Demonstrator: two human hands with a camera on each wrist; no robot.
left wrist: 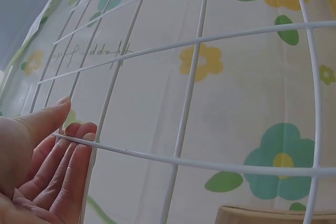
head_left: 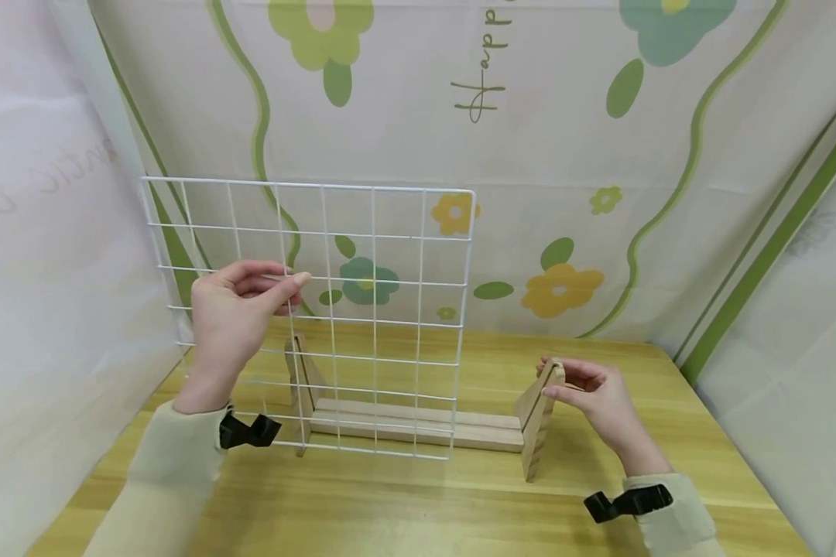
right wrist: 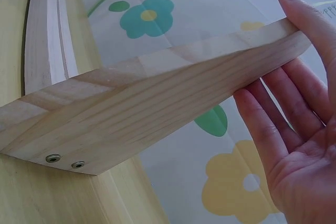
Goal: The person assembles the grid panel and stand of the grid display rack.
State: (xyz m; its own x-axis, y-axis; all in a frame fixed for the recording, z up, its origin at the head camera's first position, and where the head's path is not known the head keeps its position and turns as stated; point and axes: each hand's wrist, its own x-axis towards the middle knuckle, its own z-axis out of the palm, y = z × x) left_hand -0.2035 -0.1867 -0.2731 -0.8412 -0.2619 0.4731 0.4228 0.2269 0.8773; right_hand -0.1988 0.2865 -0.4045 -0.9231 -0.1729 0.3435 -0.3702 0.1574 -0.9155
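My left hand (head_left: 233,309) pinches a wire of a white wire grid panel (head_left: 306,184) between thumb and fingers, left of the panel's middle. The panel stands roughly upright in front of the left part of a wooden stand (head_left: 488,439); whether they touch I cannot tell. In the left wrist view, the fingers (left wrist: 63,177) lie around a wire crossing. My right hand (head_left: 602,402) grips the top of the stand's right end piece (head_left: 538,433), thumb on the near side, fingers behind. The right wrist view shows this end piece (right wrist: 173,82) with two screws near its base.
The stand sits on a wood-grain table (head_left: 425,510). Its left end piece (head_left: 299,394) shows through the grid. A flowered cloth (head_left: 529,155) hangs behind, and pale cloth walls (head_left: 801,325) rise at both sides. Each wrist carries a black strap mount (head_left: 630,504).
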